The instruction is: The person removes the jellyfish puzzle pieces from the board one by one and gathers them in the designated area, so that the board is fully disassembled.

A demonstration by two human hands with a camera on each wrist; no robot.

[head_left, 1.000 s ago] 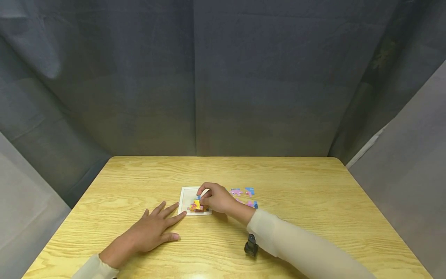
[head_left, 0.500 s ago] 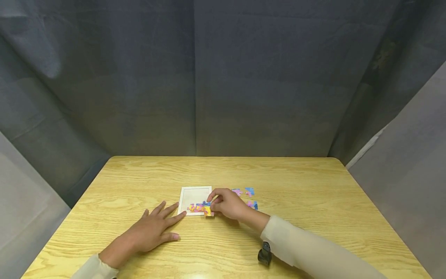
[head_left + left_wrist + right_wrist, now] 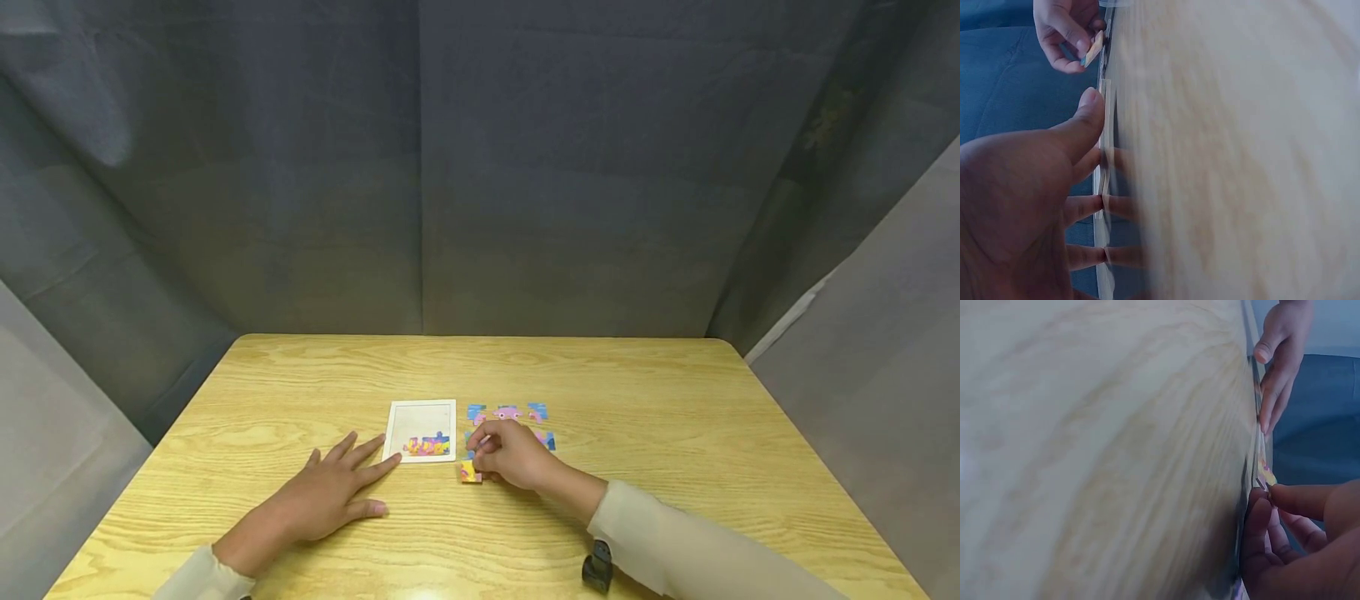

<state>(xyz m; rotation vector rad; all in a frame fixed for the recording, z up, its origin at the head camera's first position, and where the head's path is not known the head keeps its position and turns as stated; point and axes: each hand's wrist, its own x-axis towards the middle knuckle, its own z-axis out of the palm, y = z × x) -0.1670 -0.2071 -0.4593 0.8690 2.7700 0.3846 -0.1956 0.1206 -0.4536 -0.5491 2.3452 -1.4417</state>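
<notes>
My right hand [image 3: 513, 454] pinches a yellow jigsaw puzzle piece [image 3: 468, 472] between thumb and fingers, just right of a white puzzle board [image 3: 416, 421]. That piece [image 3: 1093, 50] looks tilted in the left wrist view. Along the lower part of the board lie pink, yellow and blue pieces [image 3: 427, 447]. My left hand [image 3: 322, 500] rests with spread fingers on the table, its fingertips at the board's left edge. In the right wrist view the pinched piece [image 3: 1266, 473] is partly hidden by the fingers.
Right of the board several loose pink and blue puzzle pieces [image 3: 507, 412] lie in rows; my right hand covers some of them. A wooden table [image 3: 637, 400] carries everything, with dark curtains [image 3: 570, 167] behind and grey panels at the sides.
My right hand has moved right and toward me with the yellow puzzle piece, from over the board to beside it. More of the board and loose pieces shows. My left hand stays put.
</notes>
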